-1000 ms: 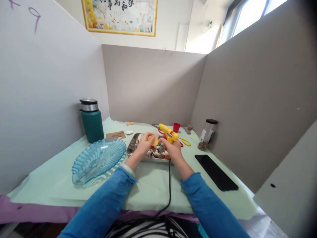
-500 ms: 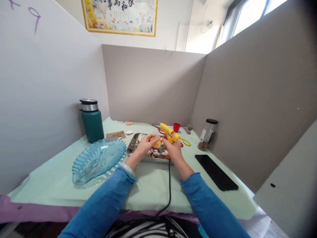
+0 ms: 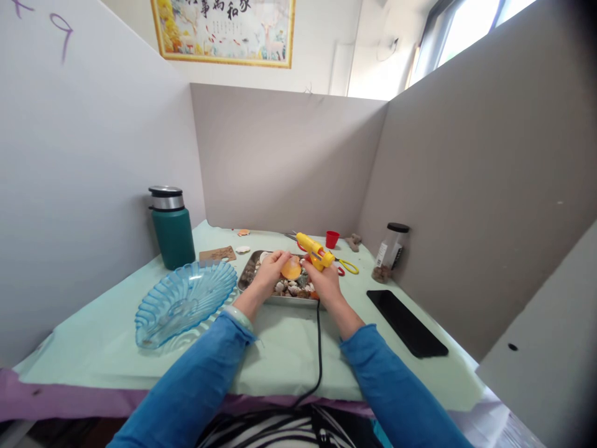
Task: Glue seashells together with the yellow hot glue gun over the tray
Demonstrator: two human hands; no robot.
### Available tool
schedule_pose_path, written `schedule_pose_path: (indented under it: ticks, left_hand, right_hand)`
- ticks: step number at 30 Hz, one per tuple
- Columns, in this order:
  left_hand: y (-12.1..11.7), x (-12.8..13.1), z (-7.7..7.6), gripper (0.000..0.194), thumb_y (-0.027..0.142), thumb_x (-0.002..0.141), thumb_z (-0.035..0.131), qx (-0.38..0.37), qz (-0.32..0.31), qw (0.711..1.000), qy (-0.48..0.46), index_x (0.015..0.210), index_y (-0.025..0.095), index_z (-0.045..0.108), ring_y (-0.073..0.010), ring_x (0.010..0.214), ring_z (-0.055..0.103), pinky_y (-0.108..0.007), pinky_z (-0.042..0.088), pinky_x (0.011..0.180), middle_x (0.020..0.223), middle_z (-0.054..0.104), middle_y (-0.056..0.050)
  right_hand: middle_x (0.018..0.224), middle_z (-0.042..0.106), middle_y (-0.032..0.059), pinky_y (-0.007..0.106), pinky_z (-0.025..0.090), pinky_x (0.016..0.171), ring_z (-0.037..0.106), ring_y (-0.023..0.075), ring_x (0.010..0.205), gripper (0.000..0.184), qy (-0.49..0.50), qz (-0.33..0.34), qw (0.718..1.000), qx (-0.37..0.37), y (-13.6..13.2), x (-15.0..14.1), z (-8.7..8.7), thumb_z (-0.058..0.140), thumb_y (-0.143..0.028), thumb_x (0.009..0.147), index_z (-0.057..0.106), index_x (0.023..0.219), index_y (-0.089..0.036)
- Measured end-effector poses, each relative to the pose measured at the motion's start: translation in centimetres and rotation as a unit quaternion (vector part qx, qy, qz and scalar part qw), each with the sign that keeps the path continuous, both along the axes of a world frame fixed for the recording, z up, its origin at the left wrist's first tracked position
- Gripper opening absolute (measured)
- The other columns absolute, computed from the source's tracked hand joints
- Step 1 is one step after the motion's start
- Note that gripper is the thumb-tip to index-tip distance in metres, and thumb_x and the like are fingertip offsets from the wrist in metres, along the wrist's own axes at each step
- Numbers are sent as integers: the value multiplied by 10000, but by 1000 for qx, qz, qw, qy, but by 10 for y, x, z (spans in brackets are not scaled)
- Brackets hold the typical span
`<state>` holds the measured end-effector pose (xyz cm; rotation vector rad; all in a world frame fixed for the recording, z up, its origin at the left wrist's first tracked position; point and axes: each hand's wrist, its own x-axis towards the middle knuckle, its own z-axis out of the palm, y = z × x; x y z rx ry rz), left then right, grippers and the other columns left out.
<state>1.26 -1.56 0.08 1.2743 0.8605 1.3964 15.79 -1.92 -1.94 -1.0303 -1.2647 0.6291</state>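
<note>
My left hand is closed on an orange shell, holding it up over a metal tray filled with several shells and stones. My right hand grips a yellow glue gun, its nozzle pointing left, just above the shell. The gun's black cord runs down toward me across the pale green table cover. Both hands meet above the tray's middle.
A blue shell-shaped glass dish lies left of the tray, a green flask behind it. A black phone, a jar, a red cup, scissors and a brown card lie around. Grey partitions enclose three sides.
The left hand has turned the orange shell slightly and shifted it toward the glue gun's nozzle. The right hand and gun have barely moved.
</note>
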Motion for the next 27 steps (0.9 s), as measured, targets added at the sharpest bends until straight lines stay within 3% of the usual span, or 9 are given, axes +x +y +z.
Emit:
schedule_pose_path:
  ticks: [9, 18, 23, 27]
  left_hand:
    - [-3, 1, 0, 374, 505, 761, 705, 85, 7, 996, 38, 717, 154, 585, -93, 589, 479, -206, 373, 542, 645, 538, 26]
    - [-4, 4, 2, 376, 424, 635, 821, 98, -45, 994, -2, 804, 157, 616, -151, 751, 637, -266, 488, 728, 805, 704, -29]
    - [-4, 3, 2, 325, 402, 681, 794, 119, -27, 992, 8, 809, 156, 626, -158, 772, 643, -280, 486, 755, 812, 708, -40]
    - [-6, 2, 3, 294, 387, 719, 766, 141, -34, 989, 9, 829, 160, 616, -156, 784, 632, -280, 483, 766, 823, 694, -36]
  right_hand:
    - [782, 704, 42, 278, 492, 604, 637, 171, 649, 344, -1, -20, 1000, 23, -4, -1, 3, 668, -401, 719, 728, 943, -147]
    - [817, 712, 52, 290, 519, 670, 661, 189, 734, 328, 21, -29, 998, 43, -9, -4, 5, 649, -422, 752, 705, 941, -159]
    - [907, 716, 83, 289, 530, 715, 669, 198, 822, 339, 22, -42, 997, 64, -10, -6, 3, 665, -441, 751, 688, 927, -152]
    - [870, 713, 78, 289, 531, 683, 666, 192, 767, 372, 23, -27, 998, 60, -12, -7, 3, 659, -458, 763, 683, 956, -141]
